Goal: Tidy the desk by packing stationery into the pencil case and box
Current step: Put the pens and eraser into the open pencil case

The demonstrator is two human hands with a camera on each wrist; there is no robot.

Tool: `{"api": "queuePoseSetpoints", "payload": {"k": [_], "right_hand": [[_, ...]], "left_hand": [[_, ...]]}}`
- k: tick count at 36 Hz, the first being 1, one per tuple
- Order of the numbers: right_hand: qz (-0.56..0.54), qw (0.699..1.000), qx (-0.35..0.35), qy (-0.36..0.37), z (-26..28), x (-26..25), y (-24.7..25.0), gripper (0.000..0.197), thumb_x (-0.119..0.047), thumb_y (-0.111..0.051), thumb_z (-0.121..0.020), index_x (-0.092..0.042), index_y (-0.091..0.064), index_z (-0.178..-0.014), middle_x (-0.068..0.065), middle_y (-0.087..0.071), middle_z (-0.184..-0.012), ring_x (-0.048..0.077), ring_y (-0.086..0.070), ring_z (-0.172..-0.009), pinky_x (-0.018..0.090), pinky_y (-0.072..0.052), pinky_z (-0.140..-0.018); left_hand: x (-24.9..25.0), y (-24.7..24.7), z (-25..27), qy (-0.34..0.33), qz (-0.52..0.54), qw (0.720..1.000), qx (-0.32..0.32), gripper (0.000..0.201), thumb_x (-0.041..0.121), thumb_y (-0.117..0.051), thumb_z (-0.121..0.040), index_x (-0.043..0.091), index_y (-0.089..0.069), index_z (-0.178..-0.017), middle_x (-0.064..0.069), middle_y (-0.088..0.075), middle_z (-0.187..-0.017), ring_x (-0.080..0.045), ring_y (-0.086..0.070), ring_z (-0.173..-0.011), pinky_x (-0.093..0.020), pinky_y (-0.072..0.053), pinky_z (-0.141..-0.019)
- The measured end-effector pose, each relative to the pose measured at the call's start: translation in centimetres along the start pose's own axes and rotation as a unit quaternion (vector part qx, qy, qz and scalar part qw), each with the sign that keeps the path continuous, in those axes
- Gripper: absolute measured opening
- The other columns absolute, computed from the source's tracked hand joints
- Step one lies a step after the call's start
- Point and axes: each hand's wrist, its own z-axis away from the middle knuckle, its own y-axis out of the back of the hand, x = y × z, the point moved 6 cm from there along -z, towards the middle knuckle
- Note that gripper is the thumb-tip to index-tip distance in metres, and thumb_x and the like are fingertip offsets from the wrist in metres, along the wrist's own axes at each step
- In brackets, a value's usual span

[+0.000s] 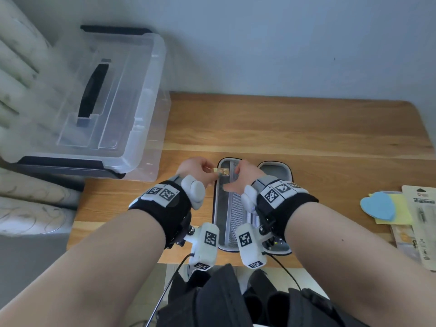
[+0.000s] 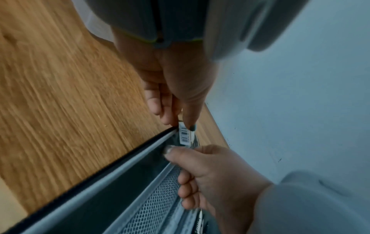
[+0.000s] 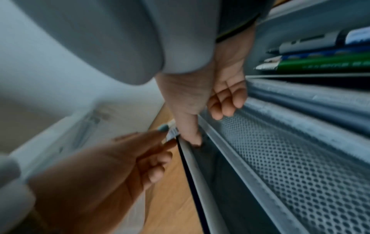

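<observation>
A grey pencil case (image 1: 220,208) lies open on the wooden desk (image 1: 306,128), right in front of me. My left hand (image 1: 213,173) pinches a small gold pack (image 1: 221,171) marked 2B at the far end of the case's left half. Its barcode side (image 2: 185,134) shows in the left wrist view, at the mouth of the mesh pocket (image 2: 156,197). My right hand (image 1: 232,184) holds the rim of the mesh pocket (image 3: 300,158), thumb inside and fingers (image 3: 224,107) curled over the edge. Several pens (image 3: 320,63) lie in the right half.
A clear plastic storage box (image 1: 141,90) with a black handle stands at the back left, overhanging the desk corner. At the right edge lie a blue heart-shaped sticky pad (image 1: 377,206), yellow notes (image 1: 401,208) and a flat pen package (image 1: 422,227). A grey wall rises behind the desk.
</observation>
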Motion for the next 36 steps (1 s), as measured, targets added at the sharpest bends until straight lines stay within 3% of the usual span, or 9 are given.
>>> {"api": "queuePoseSetpoints", "payload": {"k": [3, 7, 10, 12, 16, 21, 27, 33, 36], "right_hand": [[0.026, 0.999, 0.024, -0.021, 0.8, 1.4, 1.4, 0.069, -0.039, -0.069, -0.075, -0.009, -0.036, -0.128, 0.005, -0.058, -0.107, 0.023, -0.059, -0.085, 0.030, -0.046, -0.064], [0.017, 0.999, 0.042, -0.022, 1.6, 3.0, 4.5, 0.068, -0.031, -0.073, -0.074, -0.009, -0.038, -0.127, 0.005, -0.057, -0.099, 0.026, -0.061, -0.089, 0.034, -0.052, -0.072], [0.010, 0.999, 0.037, -0.032, 2.1, 4.9, 6.6, 0.072, -0.027, -0.073, -0.075, -0.006, -0.035, -0.132, 0.008, -0.059, -0.104, 0.027, -0.062, -0.095, 0.034, -0.052, -0.077], [0.011, 0.999, 0.047, -0.025, 2.5, 6.9, 7.6, 0.066, -0.027, -0.072, -0.075, -0.006, -0.037, -0.127, 0.006, -0.060, -0.100, 0.025, -0.062, -0.092, 0.033, -0.052, -0.075], [0.001, 0.997, 0.073, 0.006, 3.0, 11.2, 9.4, 0.032, -0.024, -0.071, -0.072, -0.014, -0.047, -0.092, -0.001, -0.052, -0.071, 0.022, -0.058, -0.074, 0.028, -0.046, -0.063], [-0.046, 0.996, 0.073, 0.008, 2.7, 17.2, 11.8, 0.048, -0.026, -0.070, -0.075, -0.016, -0.040, -0.111, -0.002, -0.052, -0.086, 0.020, -0.056, -0.078, 0.027, -0.043, -0.059], [-0.130, 0.985, 0.111, 0.007, 2.1, 23.9, 12.8, 0.042, -0.026, -0.067, -0.074, -0.023, -0.037, -0.104, 0.002, -0.060, -0.095, 0.020, -0.059, -0.076, 0.028, -0.045, -0.066], [-0.147, 0.982, 0.117, 0.030, 1.4, 27.2, 13.0, 0.043, -0.018, -0.067, -0.074, -0.023, -0.035, -0.103, 0.005, -0.058, -0.093, 0.024, -0.059, -0.075, 0.034, -0.048, -0.069], [-0.144, 0.982, 0.116, 0.044, 0.9, 28.2, 12.6, 0.043, -0.017, -0.065, -0.075, -0.023, -0.033, -0.102, 0.002, -0.056, -0.091, 0.024, -0.057, -0.076, 0.031, -0.045, -0.067]], "left_hand": [[3.2, -1.2, 0.1, -0.044, -0.043, 0.998, -0.012, 0.021, 0.036, -0.072, -0.079, 0.024, -0.058, -0.089, 0.003, -0.071, -0.081, -0.016, -0.071, -0.071, -0.034, -0.059, -0.069], [7.5, -2.2, 0.4, -0.099, -0.160, 0.982, -0.001, 0.022, 0.039, -0.070, -0.081, 0.026, -0.056, -0.092, 0.007, -0.066, -0.081, -0.016, -0.067, -0.078, -0.027, -0.051, -0.066], [10.3, -3.2, 0.5, -0.134, -0.210, 0.968, 0.014, 0.028, 0.042, -0.069, -0.080, 0.023, -0.061, -0.099, 0.007, -0.065, -0.086, -0.015, -0.063, -0.080, -0.024, -0.046, -0.066], [12.2, -5.1, 0.7, -0.155, -0.230, 0.961, -0.002, 0.029, 0.039, -0.068, -0.081, 0.021, -0.062, -0.103, 0.005, -0.066, -0.091, -0.016, -0.062, -0.083, -0.023, -0.044, -0.067], [15.9, -8.8, 0.7, -0.189, -0.272, 0.943, -0.019, 0.026, 0.031, -0.065, -0.083, 0.019, -0.064, -0.106, 0.003, -0.067, -0.100, -0.017, -0.062, -0.090, -0.024, -0.043, -0.071], [20.9, -14.5, 0.3, -0.221, -0.381, 0.897, -0.029, 0.029, 0.031, -0.058, -0.089, 0.017, -0.064, -0.113, -0.002, -0.061, -0.112, -0.020, -0.058, -0.100, -0.028, -0.046, -0.080], [23.9, -20.4, -1.6, -0.192, -0.436, 0.876, -0.071, 0.029, 0.034, -0.055, -0.089, 0.015, -0.067, -0.107, -0.006, -0.065, -0.103, -0.023, -0.062, -0.091, -0.030, -0.051, -0.074], [25.9, -24.3, -3.6, -0.245, -0.408, 0.879, -0.031, 0.029, 0.030, -0.056, -0.088, 0.017, -0.069, -0.110, -0.005, -0.049, -0.128, -0.025, -0.042, -0.120, -0.032, -0.038, -0.095], [25.9, -25.8, -4.9, -0.234, -0.397, 0.885, -0.067, 0.026, 0.029, -0.058, -0.087, 0.015, -0.069, -0.105, -0.001, -0.043, -0.143, -0.023, -0.040, -0.129, -0.034, -0.038, -0.101]]}}
